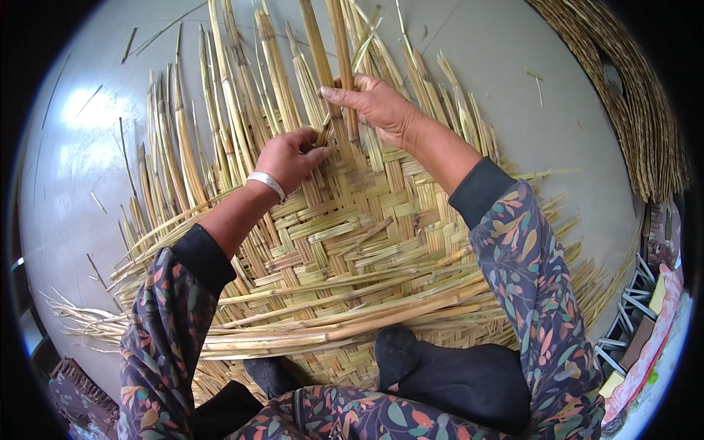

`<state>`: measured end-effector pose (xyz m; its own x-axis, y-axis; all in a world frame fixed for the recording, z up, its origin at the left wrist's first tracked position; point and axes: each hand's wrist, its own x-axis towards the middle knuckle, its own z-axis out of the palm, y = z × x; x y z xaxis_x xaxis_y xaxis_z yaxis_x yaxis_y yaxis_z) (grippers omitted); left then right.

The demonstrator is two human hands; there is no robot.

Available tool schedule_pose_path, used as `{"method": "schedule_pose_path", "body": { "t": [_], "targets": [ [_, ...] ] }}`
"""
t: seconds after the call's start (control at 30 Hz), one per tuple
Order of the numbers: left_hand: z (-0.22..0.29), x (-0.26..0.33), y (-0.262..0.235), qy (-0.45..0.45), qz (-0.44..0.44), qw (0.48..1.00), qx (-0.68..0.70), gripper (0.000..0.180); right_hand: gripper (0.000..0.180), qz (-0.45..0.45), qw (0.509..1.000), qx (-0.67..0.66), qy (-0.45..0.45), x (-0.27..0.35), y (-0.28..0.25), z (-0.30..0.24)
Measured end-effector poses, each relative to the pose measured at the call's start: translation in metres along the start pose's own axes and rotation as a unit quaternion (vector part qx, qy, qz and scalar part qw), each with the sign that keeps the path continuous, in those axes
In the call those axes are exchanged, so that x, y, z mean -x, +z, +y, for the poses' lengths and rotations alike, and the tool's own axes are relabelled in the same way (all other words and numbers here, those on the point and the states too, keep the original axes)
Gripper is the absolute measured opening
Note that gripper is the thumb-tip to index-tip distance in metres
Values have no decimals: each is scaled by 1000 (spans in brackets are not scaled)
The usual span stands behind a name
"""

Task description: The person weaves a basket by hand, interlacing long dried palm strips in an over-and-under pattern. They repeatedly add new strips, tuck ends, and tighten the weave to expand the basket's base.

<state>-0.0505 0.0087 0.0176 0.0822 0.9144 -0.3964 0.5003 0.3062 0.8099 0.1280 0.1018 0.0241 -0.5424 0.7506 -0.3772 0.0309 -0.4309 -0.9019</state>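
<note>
Right hand [370, 106] clamped on upright reeds [314, 44], left hand [290, 158] pinching a strip [323, 133], near far edge of woven mat [389, 216]

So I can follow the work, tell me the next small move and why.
Probably, guide the lower ends of the raised cane strips down to the woven mat. The right hand holds strips above the weave, the left hand is close beside their lower ends, and loose lengths fan out beyond the woven part.
</note>
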Motion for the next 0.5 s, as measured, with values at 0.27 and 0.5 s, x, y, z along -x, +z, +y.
{"method": "schedule_pose_path", "body": {
  "t": [0.27, 0.5],
  "targets": [
    [9, -3, -5, -8, -38, 996, -78, 32, 36, 149, 980, 117, -58, 15, -21, -12],
    [5, -4, -3, 48, 8, 992, -118, 34, 31, 218, 932, 239, -165, 101, 5, 2]
  ]
}}
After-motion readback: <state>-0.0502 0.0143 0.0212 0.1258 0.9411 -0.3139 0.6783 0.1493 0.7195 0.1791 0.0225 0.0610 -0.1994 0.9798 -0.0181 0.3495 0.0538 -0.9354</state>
